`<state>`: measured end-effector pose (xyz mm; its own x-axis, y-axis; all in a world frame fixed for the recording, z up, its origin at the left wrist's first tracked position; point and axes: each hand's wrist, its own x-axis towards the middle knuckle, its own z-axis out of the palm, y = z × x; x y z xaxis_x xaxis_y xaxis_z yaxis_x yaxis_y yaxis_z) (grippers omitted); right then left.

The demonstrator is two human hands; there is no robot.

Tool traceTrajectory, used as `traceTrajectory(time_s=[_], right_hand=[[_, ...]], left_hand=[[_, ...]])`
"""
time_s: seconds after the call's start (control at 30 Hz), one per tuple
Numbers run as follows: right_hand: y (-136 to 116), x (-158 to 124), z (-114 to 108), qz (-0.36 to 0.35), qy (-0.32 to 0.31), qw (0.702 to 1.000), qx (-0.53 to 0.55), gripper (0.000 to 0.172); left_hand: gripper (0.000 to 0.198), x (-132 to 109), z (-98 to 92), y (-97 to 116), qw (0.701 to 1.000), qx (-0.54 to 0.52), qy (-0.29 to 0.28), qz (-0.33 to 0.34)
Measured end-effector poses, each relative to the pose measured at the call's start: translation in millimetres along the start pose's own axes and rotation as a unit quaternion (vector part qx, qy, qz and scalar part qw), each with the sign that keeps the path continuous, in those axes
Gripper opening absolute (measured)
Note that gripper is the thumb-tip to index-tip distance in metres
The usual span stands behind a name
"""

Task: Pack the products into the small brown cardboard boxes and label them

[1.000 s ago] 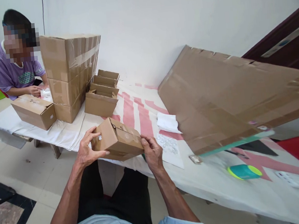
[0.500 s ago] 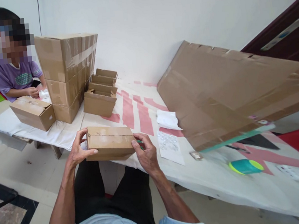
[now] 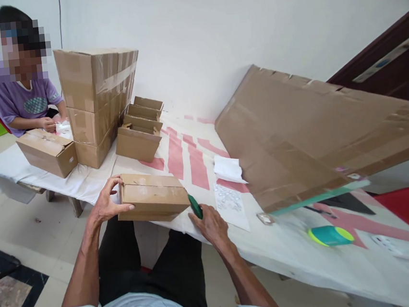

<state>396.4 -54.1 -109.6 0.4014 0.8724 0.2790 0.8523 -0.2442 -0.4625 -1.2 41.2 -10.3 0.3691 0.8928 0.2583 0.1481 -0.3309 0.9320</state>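
Observation:
A closed brown cardboard box (image 3: 153,192) rests at the table's near edge, above my lap. My left hand (image 3: 108,201) grips its left end, thumb on the near side and fingers at the far corner. A slim dark green tool (image 3: 195,206), perhaps a utility knife, is in my right hand (image 3: 211,224). Its tip points up and left beside the box's right end; whether they touch I cannot tell. My right fingers are wrapped round the tool and partly hidden.
Taped boxes (image 3: 93,106) form a tall stack at left, beside several open boxes (image 3: 139,135) and another box (image 3: 50,151). A person (image 3: 26,103) sits beyond. A large cardboard sheet (image 3: 296,130) leans at right, near papers (image 3: 231,204) and a teal-and-yellow object (image 3: 330,235).
My right hand has left the box's right end and moved slightly right and down, bringing the green tool into clear view. My left hand keeps its grip. The view has shifted slightly.

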Motion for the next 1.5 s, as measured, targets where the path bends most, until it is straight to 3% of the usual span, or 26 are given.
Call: traceTrajectory(time_s=[0.2,0.3,0.37,0.43,0.53,0.7,1.03,1.37,1.5], right_hand=[[-10,9,-3,0.011,0.032,0.999,0.030,0.033],[-30,23,-24,0.023,0.109,0.989,0.096,0.042],[-52,32,-45,0.018,0.119,0.979,0.163,0.046],[-82,40,-67,-0.012,0.049,0.972,0.230,0.046],[-133,47,-93,-0.117,-0.048,0.953,0.275,0.041],[-193,60,-104,-0.246,-0.132,0.926,0.253,0.034],[-217,82,-111,-0.349,-0.185,0.902,0.173,0.034],[-248,101,-107,-0.450,-0.145,0.881,0.005,0.021],[-254,104,-113,-0.469,-0.170,0.866,-0.031,0.023]], left_hand=[[0.054,1,-2.6,9,1.000,-0.009,0.006,-0.021],[0.052,2,-0.9,12,1.000,0.002,0.012,-0.028],[0.052,2,0.1,13,1.000,0.010,0.011,-0.027],[0.053,2,0.6,13,1.000,0.017,0.012,-0.024],[0.057,2,0.7,12,0.999,0.020,0.013,-0.023],[0.058,1,1.0,10,0.999,0.024,0.013,-0.022],[0.059,0,5.2,7,1.000,0.011,0.021,-0.021],[0.058,2,2.3,9,1.000,0.010,0.011,-0.024],[0.061,4,-0.9,8,0.999,0.018,0.002,-0.031]])
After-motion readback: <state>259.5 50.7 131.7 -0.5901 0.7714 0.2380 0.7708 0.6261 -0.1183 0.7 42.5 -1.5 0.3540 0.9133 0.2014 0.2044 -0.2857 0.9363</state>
